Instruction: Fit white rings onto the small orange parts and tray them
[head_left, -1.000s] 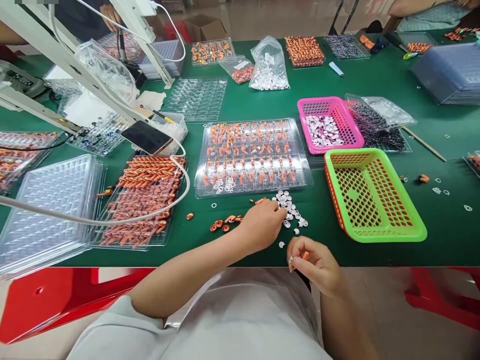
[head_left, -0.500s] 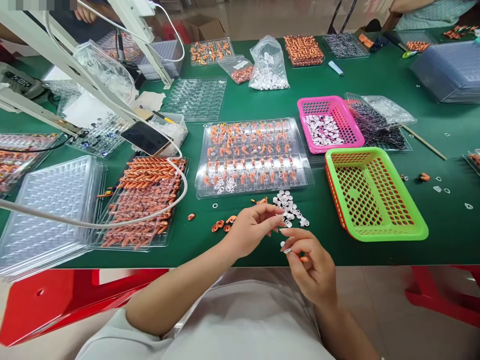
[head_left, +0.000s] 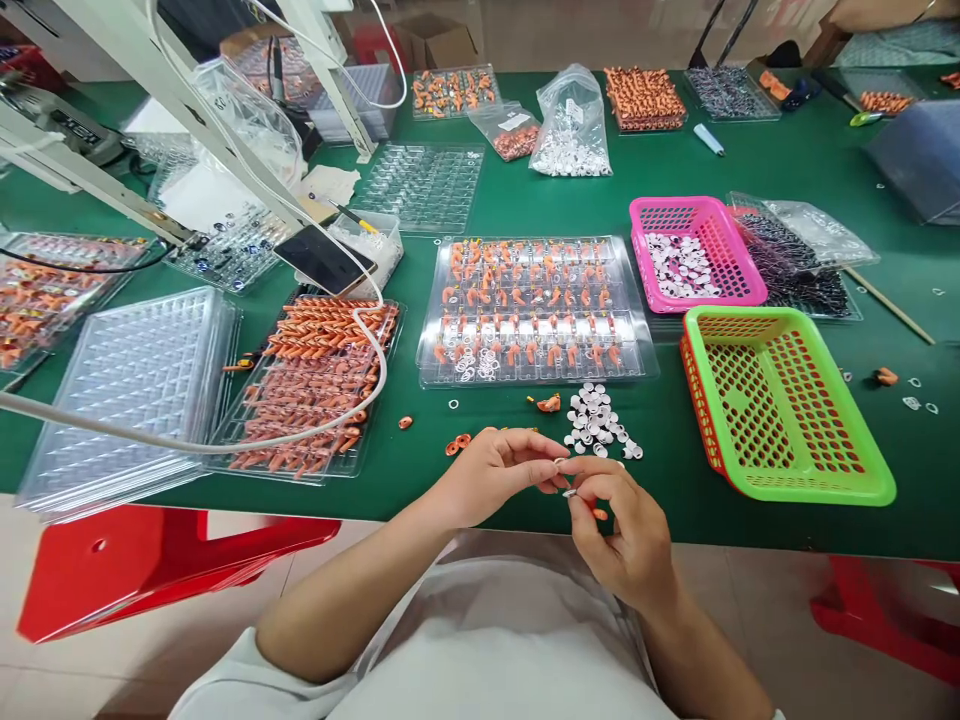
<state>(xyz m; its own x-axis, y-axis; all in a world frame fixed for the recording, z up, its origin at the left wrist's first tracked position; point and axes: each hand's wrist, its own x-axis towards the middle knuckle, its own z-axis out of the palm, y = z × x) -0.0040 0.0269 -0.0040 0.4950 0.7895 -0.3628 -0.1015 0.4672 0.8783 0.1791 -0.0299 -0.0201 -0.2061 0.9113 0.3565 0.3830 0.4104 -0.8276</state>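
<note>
My left hand (head_left: 491, 477) is over the table's near edge, thumb and forefinger pinched on something small and pale at the tips. Touching it at the fingertips is my right hand (head_left: 626, 530), which holds a small white ring (head_left: 570, 492) between thumb and finger; an orange piece (head_left: 599, 514) shows among its curled fingers. Just beyond the hands lies a pile of white discs (head_left: 596, 415). Beside the pile is an orange part (head_left: 549, 403) with a yellow tip. Orange rings (head_left: 456, 443) lie left of my left hand.
A clear tray (head_left: 536, 370) of orange parts lies ahead. Right of it are a pink basket (head_left: 754, 290) with white pieces and a green basket (head_left: 874, 480). At left, a cable (head_left: 150, 437) crosses stacked clear trays (head_left: 142, 370) and an orange-filled tray (head_left: 315, 400).
My hands have come together, fingertips now touching. The view has shifted, so the table's things appear farther right.
</note>
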